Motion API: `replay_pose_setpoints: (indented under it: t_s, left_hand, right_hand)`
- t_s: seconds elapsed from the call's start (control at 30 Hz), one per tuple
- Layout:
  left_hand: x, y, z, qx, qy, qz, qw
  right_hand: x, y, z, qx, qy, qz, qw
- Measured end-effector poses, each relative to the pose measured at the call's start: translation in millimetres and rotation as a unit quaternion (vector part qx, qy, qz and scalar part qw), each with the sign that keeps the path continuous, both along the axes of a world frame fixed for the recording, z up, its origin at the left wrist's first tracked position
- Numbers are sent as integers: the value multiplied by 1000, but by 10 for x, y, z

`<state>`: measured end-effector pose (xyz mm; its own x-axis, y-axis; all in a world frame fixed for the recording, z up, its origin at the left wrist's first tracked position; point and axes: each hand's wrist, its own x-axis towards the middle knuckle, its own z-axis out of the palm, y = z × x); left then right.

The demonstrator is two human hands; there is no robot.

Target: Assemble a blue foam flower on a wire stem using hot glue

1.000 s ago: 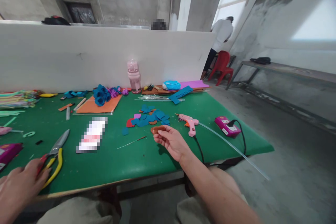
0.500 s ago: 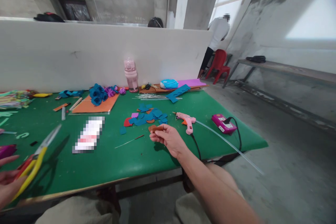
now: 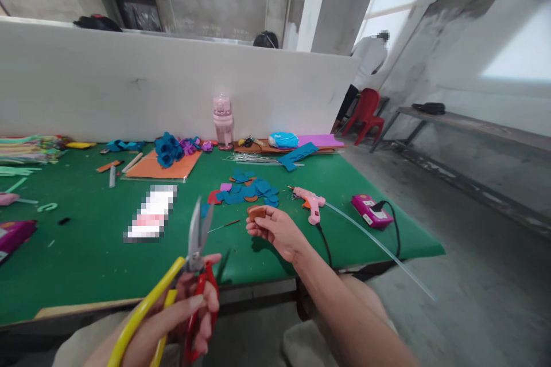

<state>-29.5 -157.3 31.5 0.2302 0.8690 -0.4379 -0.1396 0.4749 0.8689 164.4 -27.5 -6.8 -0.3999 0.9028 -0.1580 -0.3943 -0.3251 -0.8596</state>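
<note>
My left hand (image 3: 181,315) grips a pair of shears (image 3: 196,241) with yellow and red handles, blades slightly apart and pointing up over the near table edge. My right hand (image 3: 278,229) holds a small brown felt piece (image 3: 257,212) above the green table (image 3: 107,264), about level with the shears' tips and to their right. Just beyond the right hand lies a heap of blue felt cut-outs (image 3: 247,189). A pink glue gun (image 3: 310,202) rests to the right of that hand.
A pink power strip (image 3: 371,210) with a black cord sits near the table's right corner. Blue felt flowers (image 3: 167,150), an orange sheet (image 3: 166,167), a pink bottle (image 3: 223,121) and a thin wire (image 3: 224,226) lie further back. Two people stand behind the white partition (image 3: 129,86).
My left hand lifted the shears off the table at the far left and carried them right and up toward the centre. My right hand stayed nearly still with the brown piece.
</note>
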Motion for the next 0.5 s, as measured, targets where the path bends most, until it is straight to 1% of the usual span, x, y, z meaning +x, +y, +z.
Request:
replay_pose_setpoints:
  t_s: [0.07, 0.13, 0.23, 0.37, 0.5]
  left_hand:
    - [52, 2, -48, -14, -17, -63, 998]
    - [68, 5, -97, -17, -31, -110, 993]
    - [72, -5, -143, -11, -52, -127, 990]
    - [84, -33, -125, -14, -88, -131, 987]
    - [93, -43, -100, -23, -131, -149, 980]
  right_hand:
    - [2, -13, 26, 3, 6, 10, 1000]
    - [0, -27, 57, 5, 8, 13, 1000]
    - [-2, -37, 90, 17, -3, 5, 1000]
    - [13, -20, 93, 21, -21, 11, 999]
    - [31, 14, 60, -14, 6, 15, 1000]
